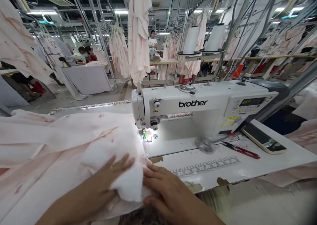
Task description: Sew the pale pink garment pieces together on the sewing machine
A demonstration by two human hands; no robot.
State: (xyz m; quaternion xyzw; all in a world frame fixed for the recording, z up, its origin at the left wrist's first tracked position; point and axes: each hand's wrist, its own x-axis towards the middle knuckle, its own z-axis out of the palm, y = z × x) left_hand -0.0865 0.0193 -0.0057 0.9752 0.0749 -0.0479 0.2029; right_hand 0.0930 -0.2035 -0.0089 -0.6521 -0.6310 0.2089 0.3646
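A pale pink printed fabric point(61, 142) lies spread over the left of the sewing table, its edge reaching the needle of a white Brother sewing machine point(198, 109). My left hand point(109, 182) rests flat on the fabric with fingers stretched out toward the needle. Beside it, my right hand point(160, 188) presses on the fabric's near right edge, fingers together and lying flat. A white fold of the cloth bulges between the two hands.
On the white table point(284, 159) to the right lie red-handled thread snips point(241, 149), a phone point(264, 139), a clear bobbin case point(205, 144) and a printed ruler strip point(205, 167). Hanging garments and other workers fill the background.
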